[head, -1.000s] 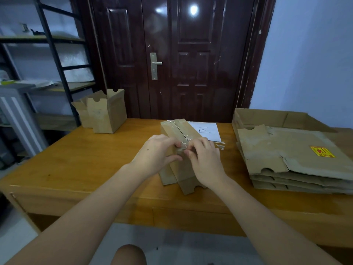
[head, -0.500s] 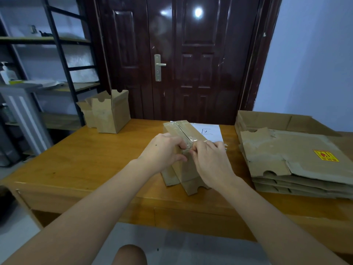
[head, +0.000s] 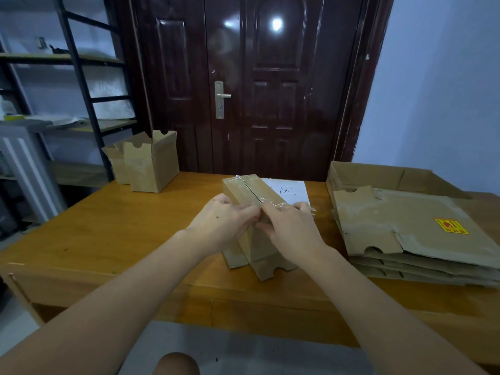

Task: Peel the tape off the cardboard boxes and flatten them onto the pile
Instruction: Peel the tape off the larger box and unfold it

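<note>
- Wooden table (head: 113, 228) holds a taped box (head: 251, 196).
- Left hand (head: 221, 223) steadies it, fingers curled on it.
- Right hand (head: 292, 228) seems to pinch the tape (head: 273, 204).
- Next: pull the tape off slowly.

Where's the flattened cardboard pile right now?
In the head view the flattened cardboard pile lies on the right side of the wooden table, right of the taped box both hands work on.

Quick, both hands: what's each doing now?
Left hand: grips the taped cardboard box.
Right hand: pinches the clear tape at the box's near edge.
</note>
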